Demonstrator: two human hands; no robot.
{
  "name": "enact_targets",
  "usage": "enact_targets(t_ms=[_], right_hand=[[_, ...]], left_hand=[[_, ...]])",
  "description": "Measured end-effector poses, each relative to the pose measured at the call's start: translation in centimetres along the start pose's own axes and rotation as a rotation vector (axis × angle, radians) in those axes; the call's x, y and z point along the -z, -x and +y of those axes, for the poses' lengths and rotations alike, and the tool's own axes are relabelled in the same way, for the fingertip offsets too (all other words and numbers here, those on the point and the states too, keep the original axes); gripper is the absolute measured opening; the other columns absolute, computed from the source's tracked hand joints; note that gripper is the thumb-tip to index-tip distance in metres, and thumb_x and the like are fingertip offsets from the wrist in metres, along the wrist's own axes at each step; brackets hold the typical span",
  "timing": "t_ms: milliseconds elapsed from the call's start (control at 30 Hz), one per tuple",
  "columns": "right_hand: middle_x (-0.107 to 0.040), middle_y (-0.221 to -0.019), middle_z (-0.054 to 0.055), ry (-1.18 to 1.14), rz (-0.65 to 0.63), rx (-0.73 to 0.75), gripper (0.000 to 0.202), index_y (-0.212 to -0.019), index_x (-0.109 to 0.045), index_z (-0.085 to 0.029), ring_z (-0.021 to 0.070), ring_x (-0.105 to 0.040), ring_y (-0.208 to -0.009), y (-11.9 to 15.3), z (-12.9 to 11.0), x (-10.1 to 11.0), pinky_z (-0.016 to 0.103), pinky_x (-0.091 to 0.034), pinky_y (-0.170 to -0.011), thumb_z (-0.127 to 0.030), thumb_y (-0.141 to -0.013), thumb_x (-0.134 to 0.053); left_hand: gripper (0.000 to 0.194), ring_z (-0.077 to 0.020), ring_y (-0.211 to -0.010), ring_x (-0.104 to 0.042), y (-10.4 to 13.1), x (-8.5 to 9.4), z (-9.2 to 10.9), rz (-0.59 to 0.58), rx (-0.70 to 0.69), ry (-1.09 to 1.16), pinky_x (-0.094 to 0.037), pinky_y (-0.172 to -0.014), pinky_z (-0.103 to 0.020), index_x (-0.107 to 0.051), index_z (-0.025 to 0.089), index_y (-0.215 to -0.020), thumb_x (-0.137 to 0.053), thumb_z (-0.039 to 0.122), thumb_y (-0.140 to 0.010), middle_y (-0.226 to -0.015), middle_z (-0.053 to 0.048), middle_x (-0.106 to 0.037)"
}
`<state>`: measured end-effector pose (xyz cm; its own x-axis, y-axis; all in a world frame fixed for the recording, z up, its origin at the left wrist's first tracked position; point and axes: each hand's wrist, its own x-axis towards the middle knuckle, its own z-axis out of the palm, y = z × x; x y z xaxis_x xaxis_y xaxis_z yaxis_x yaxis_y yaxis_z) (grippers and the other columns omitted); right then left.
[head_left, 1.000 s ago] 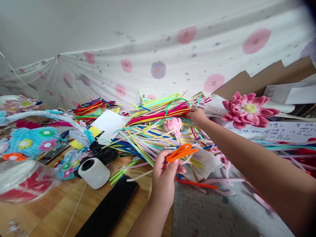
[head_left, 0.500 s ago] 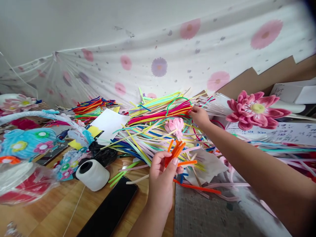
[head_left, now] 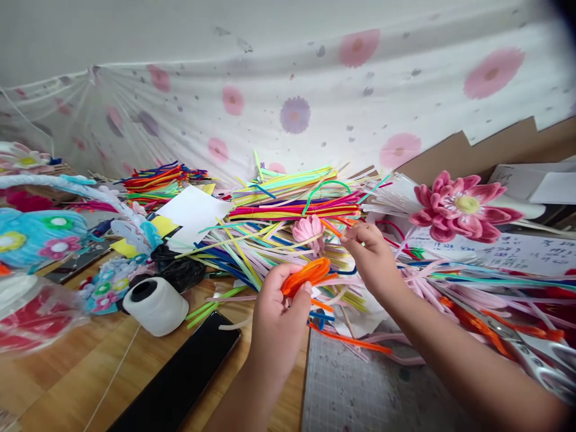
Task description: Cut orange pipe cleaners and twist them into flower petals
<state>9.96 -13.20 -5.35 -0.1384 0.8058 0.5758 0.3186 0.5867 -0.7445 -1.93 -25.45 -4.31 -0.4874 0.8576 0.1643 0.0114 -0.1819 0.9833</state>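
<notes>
Bent orange pipe cleaners point(head_left: 306, 276) are pinched between the thumb and fingers of my left hand point(head_left: 279, 312). Further off and to the right, my right hand point(head_left: 373, 252) has its thumb and forefinger closed on an orange pipe cleaner point(head_left: 332, 228), whose far end lies among the pile. A pink pipe-cleaner flower point(head_left: 308, 231) stands just left of that hand. Behind it lies a tied bundle of pink and yellow pipe cleaners point(head_left: 292, 211). Below my left hand, a loose orange pipe cleaner point(head_left: 355, 343) lies across the grey cutting mat point(head_left: 346, 384).
A white thread cone point(head_left: 159, 309) and a black phone point(head_left: 180, 378) occupy the wooden table at left. Scissors point(head_left: 531, 354) lie beside my right forearm. A large pink flower point(head_left: 465, 205) stands at right; a blue flowered basket point(head_left: 40, 240) is far left.
My right hand has come back from the tied bundle, nearer and lower, with an orange pipe cleaner in its fingers. The orange pieces in my left hand have turned, showing rounded loops.
</notes>
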Motion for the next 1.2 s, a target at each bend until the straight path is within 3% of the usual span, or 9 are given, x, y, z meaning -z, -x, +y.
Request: enact_targets(t_ms=[200,400,533,833,1000,1200], right_hand=[[-0.047,-0.077,0.0,-0.2,-0.162,0.019,0.011,-0.066,-0.052,-0.021,0.0154,-0.047,-0.078,2.8,-1.5,0.8,0.028,-0.037,-0.071,-0.019,-0.076,-0.049],[-0.047,-0.078,0.001,-0.237,-0.286,0.043,0.012,-0.069,-0.054,-0.022,0.0153,-0.046,-0.078,3.9,-1.7,0.7,0.028,-0.036,-0.071,-0.016,-0.079,-0.049],[-0.047,-0.081,0.002,-0.188,-0.321,0.095,0.013,-0.071,-0.055,-0.022,0.0158,-0.047,-0.08,4.6,-2.4,0.8,0.027,-0.037,-0.07,-0.016,-0.08,-0.048],[-0.05,-0.084,0.001,-0.269,-0.327,0.127,0.013,-0.075,-0.056,-0.021,0.0131,-0.048,-0.082,5.0,-2.2,0.4,0.024,-0.038,-0.07,-0.012,-0.08,-0.048],[-0.049,-0.081,0.0,-0.319,-0.314,0.135,0.014,-0.074,-0.053,-0.021,0.0119,-0.048,-0.08,5.2,-2.0,0.3,0.023,-0.038,-0.071,-0.009,-0.079,-0.048],[-0.05,-0.08,0.0,-0.322,-0.332,0.14,0.013,-0.073,-0.053,-0.02,0.0116,-0.05,-0.078,5.3,-2.2,0.1,0.022,-0.039,-0.068,-0.009,-0.078,-0.048]], left_hand=[[0.011,-0.013,-0.07,-0.056,-0.1,0.3,0.1,-0.034,0.072,-0.095,-0.043,-0.062,-0.021,-0.059,0.017,-0.078,-0.052,0.017,-0.068,-0.078,-0.001,-0.062],[0.016,-0.0144,-0.077,-0.057,-0.4,0.3,-0.8,-0.13,0.012,-0.052,-0.044,-0.068,-0.023,-0.056,0.018,-0.088,-0.051,0.02,-0.074,-0.087,-0.003,-0.061],[0.02,-0.0138,-0.077,-0.057,-0.6,0.3,-1.1,-0.117,0.06,0.019,-0.044,-0.069,-0.023,-0.052,0.019,-0.094,-0.052,0.02,-0.074,-0.087,-0.002,-0.061],[0.01,-0.0109,-0.075,-0.055,-0.5,0.1,-1.7,-0.171,0.17,0.345,-0.043,-0.069,-0.021,-0.055,0.019,-0.082,-0.057,0.025,-0.075,-0.078,0.002,-0.061],[0.012,-0.0063,-0.059,-0.044,-0.4,0.2,-2.0,-0.048,0.136,0.235,-0.038,-0.056,-0.015,-0.053,0.018,-0.069,-0.055,0.028,-0.075,-0.06,0.005,-0.048],[0.013,-0.007,-0.058,-0.041,-0.3,0.4,-2.2,-0.109,0.146,0.117,-0.037,-0.055,-0.017,-0.05,0.018,-0.068,-0.053,0.028,-0.076,-0.061,0.005,-0.046]])
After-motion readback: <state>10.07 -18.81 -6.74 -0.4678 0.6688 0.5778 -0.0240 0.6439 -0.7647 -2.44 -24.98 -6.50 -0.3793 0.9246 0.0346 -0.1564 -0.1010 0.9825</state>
